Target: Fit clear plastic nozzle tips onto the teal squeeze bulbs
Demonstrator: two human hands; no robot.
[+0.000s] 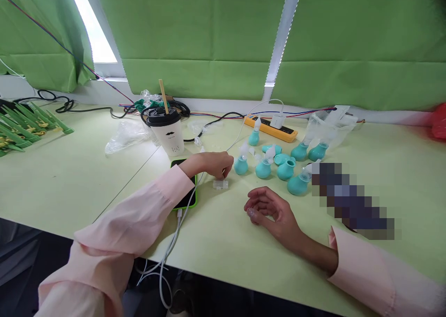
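My left hand [216,164] reaches over the table with its fingers pinched together and pointing down. Its fingertips are at a small clear plastic tube piece [220,184] lying on the tabletop. My right hand [270,212] rests to the right, fingers loosely curled and thumb apart; a shiny spot shows at the thumb tip, too small to make out. Beyond the hands stand several teal rubber bulbs, some with clear tips, such as one bulb [240,166] beside my left hand and a tilted bulb [298,185]. One bulb [286,170] has an uncovered mouth.
A phone [190,198] with a white charging cable lies under my left wrist. Behind it stands a lidded paper cup [169,136] with a straw. An orange power strip [270,129], a clear bag [331,129] and black cables are at the back. Green plastic stems [29,126] lie left.
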